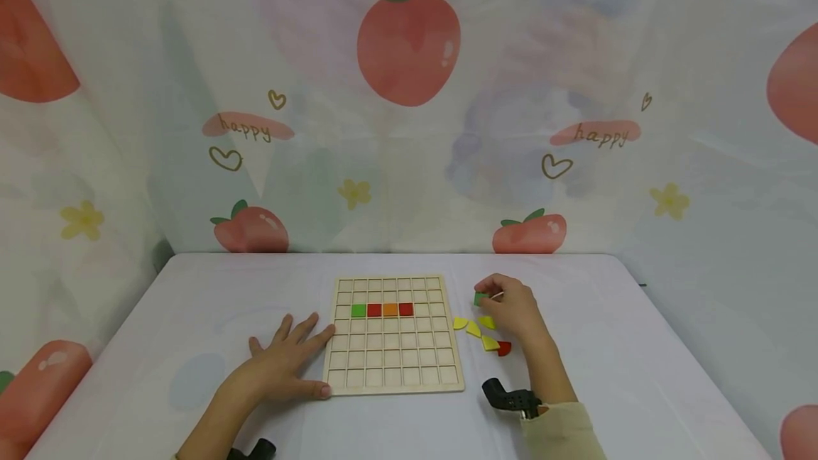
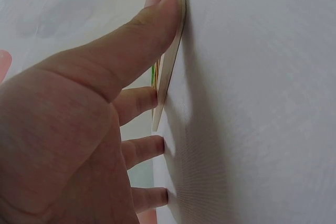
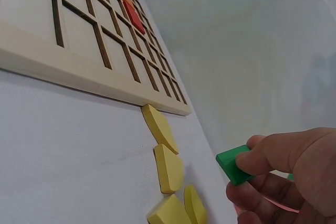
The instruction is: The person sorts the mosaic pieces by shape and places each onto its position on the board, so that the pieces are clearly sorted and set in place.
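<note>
A wooden grid board point(image 1: 393, 378) lies flat on the white table. One row of it holds a green square tile point(image 1: 358, 311), a red tile point(image 1: 373, 311), an orange tile point(image 1: 390, 310) and another red tile point(image 1: 405, 309). My left hand point(image 1: 284, 364) is spread at the board's left side, thumb and index fingertip touching its edge. To the right of the board, my right hand point(image 1: 511, 306) pinches a green tile point(image 3: 231, 163) between thumb and fingers, held above the tabletop. Several yellow quarter-round pieces point(image 1: 473, 329) lie below that hand, close to the board's right edge.
A red rounded piece point(image 1: 504, 348) lies beside the yellow ones. Black wrist camera mounts show at the right forearm point(image 1: 510, 396) and the left forearm point(image 1: 258, 450). A printed fabric backdrop point(image 1: 409, 183) rises behind the table's far edge.
</note>
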Available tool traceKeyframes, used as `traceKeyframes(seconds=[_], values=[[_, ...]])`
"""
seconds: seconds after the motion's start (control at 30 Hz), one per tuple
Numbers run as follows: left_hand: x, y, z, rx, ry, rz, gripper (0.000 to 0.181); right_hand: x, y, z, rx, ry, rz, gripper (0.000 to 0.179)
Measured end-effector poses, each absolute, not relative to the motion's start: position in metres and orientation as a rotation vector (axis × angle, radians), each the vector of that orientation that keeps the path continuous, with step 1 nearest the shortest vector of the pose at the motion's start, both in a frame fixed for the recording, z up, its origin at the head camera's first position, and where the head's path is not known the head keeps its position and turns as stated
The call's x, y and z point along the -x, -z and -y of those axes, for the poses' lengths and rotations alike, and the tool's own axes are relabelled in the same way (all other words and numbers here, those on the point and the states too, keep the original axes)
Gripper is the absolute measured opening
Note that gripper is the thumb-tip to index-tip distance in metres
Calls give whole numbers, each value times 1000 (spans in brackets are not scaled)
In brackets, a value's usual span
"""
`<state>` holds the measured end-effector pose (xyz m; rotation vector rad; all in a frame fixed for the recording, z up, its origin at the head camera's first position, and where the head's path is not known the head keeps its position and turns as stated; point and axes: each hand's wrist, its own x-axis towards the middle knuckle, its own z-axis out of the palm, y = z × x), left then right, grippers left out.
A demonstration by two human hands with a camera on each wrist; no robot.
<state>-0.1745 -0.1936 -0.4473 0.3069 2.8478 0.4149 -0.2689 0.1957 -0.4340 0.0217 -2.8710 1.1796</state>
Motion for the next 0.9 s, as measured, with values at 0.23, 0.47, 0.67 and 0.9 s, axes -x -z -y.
traceKeyframes(seconds=[0.23, 0.47, 0.67, 0.9], values=[[175, 449, 195, -309, -421, -2849, 103, 272, 436, -193, -44, -1170, 2872, 12], [174, 447, 195, -325, -418, -2850, 103, 270, 438, -185, -86, -1164, 2871, 12], [174, 447, 195, -325, -421, -2848, 103, 268, 438, -180, -95, -1141, 2889, 10], [174, 446, 194, -324, -426, -2843, 103, 267, 438, -179, -85, -1129, 2900, 12]])
